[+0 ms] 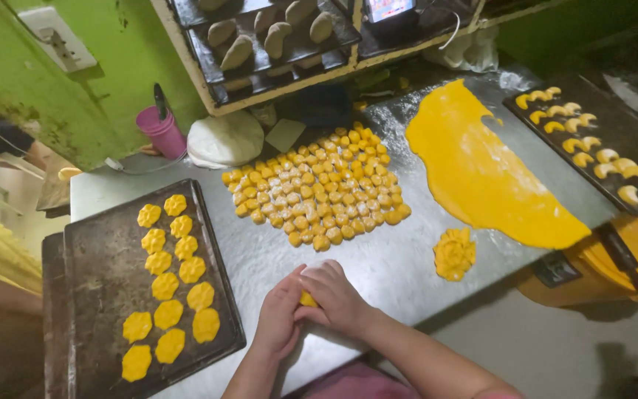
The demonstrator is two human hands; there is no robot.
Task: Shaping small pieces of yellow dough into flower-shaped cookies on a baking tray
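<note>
My left hand (278,314) and my right hand (334,295) meet at the near edge of the steel table (378,258), both closed around one small yellow dough piece (308,299). A big cluster of small yellow dough balls (319,185) lies beyond my hands. To the left, a dark baking tray (105,273) carries two columns of flattened flower-shaped yellow pieces (175,288). A stack of cut flower shapes (454,253) sits to the right of my hands.
A rolled-out yellow dough sheet (481,170) covers the right of the table, with a dark tray of crescent pastries (592,140) beyond it. A white dough lump (224,138), a pink cup (160,129) and a rack of trays (275,44) stand at the back. An orange bin (629,258) stands to the right.
</note>
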